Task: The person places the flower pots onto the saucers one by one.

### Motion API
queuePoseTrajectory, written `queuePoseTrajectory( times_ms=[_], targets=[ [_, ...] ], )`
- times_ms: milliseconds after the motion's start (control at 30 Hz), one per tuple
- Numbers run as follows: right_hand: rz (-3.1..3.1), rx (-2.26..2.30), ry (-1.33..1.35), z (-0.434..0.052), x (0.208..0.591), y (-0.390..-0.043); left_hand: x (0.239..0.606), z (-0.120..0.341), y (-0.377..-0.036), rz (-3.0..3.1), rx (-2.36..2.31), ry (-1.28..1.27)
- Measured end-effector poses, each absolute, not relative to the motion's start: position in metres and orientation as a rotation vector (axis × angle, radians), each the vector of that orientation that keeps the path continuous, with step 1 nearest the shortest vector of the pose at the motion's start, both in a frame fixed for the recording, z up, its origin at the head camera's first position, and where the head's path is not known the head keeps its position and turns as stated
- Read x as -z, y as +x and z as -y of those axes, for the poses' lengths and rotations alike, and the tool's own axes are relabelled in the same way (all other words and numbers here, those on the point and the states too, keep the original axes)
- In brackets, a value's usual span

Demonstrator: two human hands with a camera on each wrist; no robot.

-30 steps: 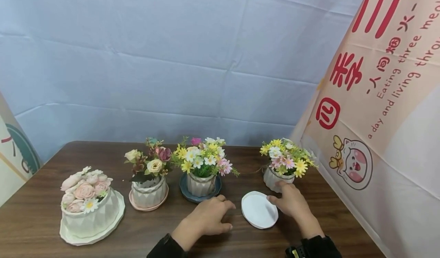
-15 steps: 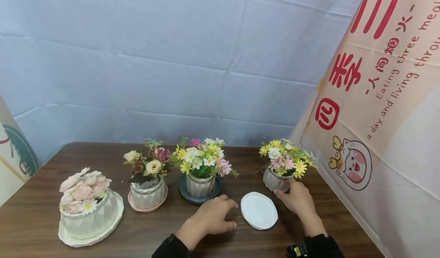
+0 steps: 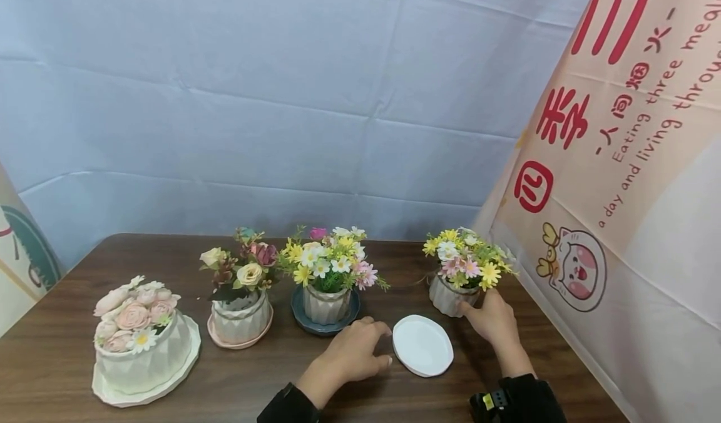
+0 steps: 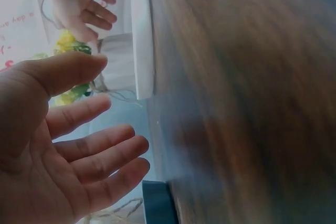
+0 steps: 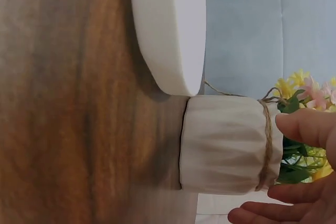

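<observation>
At the right of the head view stands a ribbed whitish flowerpot (image 3: 450, 298) of yellow, white and pink artificial daisies. My right hand (image 3: 497, 323) is at its near right side. In the right wrist view the thumb (image 5: 304, 127) lies by the pot's twine-tied rim, with the other fingers extended beyond it. A round white saucer (image 3: 422, 346) lies on the table just in front of this pot. My left hand (image 3: 356, 351) hovers left of the saucer, its fingers loosely spread and holding nothing, as the left wrist view also shows.
Left of my hands stand a daisy pot (image 3: 327, 305) on a blue saucer (image 3: 304, 324), a rose pot (image 3: 242, 321) on a pink saucer (image 3: 216, 338), and a larger pot (image 3: 141, 363) of pale pink flowers on a white scalloped plate (image 3: 188, 354). Cloth (image 3: 253, 97) hangs behind the wooden table.
My right hand has shifted slightly right, around the side of the right-hand flowerpot. My left hand has drifted a little right, toward the white saucer. The pots stay in place.
</observation>
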State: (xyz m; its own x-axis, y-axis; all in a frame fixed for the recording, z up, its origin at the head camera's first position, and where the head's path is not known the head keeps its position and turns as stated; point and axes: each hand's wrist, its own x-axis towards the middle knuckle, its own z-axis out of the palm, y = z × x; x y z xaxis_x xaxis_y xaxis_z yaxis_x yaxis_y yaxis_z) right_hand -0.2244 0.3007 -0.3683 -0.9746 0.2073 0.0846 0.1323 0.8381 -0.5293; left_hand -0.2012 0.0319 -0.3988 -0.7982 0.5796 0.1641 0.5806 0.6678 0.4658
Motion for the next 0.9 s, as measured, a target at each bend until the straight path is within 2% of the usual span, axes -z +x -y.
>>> queuePoseTrajectory(
  times_ms=[900],
  targets=[
    [2.737,-1.117,-0.220,-0.307,0.376,-0.260,0.406,-0.051,-0.210,2.855,1.244,-0.754]
  ],
)
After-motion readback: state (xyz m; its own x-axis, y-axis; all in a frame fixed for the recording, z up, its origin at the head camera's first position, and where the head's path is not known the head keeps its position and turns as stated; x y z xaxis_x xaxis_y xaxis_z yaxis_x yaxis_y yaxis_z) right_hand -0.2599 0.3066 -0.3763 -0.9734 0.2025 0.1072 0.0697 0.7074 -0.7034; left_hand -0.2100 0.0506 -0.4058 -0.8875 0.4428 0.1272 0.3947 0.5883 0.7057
